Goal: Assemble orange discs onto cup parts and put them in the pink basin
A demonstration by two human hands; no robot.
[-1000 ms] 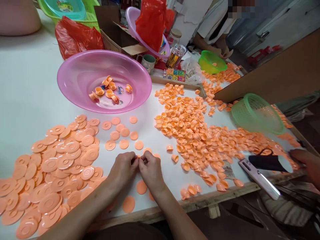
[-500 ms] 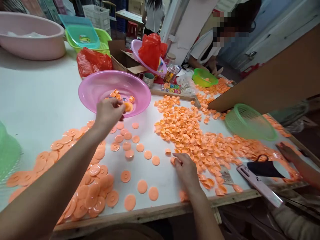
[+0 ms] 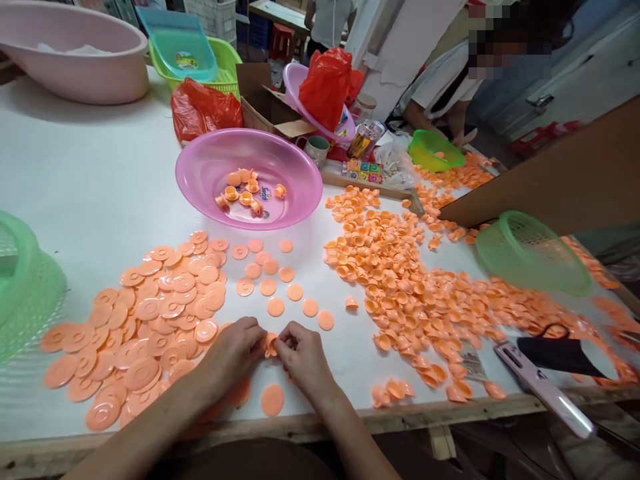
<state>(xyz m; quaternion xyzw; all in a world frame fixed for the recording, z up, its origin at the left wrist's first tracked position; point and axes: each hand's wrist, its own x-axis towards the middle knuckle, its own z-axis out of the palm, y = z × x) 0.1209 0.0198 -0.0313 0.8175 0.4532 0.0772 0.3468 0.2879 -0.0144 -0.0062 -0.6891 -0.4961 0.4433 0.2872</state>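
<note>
Near the front edge of the table, my left hand [image 3: 240, 350] and my right hand [image 3: 303, 353] meet with fingers closed around a small orange toy cup [image 3: 271, 345]. My fingers cover much of it, and I cannot tell whether a saucer is pinched with it. Flat orange toy saucers [image 3: 165, 310] lie heaped on the left, with several spread singly beyond my hands. To the right is a large heap of loose orange cups [image 3: 400, 267]. In a pink basin [image 3: 200, 190] behind the saucers rest several cups, some visibly joined to saucers.
Green mesh baskets stand at left [image 3: 30, 293] and right [image 3: 530, 257]. A cardboard box [image 3: 260, 110], red bags [image 3: 205, 110] and a mug [image 3: 317, 150] sit behind the basin. A phone [image 3: 545, 390] lies at the right edge. Another person [image 3: 440, 100] works beyond a brown board [image 3: 565, 167].
My left hand has left the pink basin, where another orange piece now lies, and come back to the front edge. My right hand has moved left from the cup heap with a cup.
</note>
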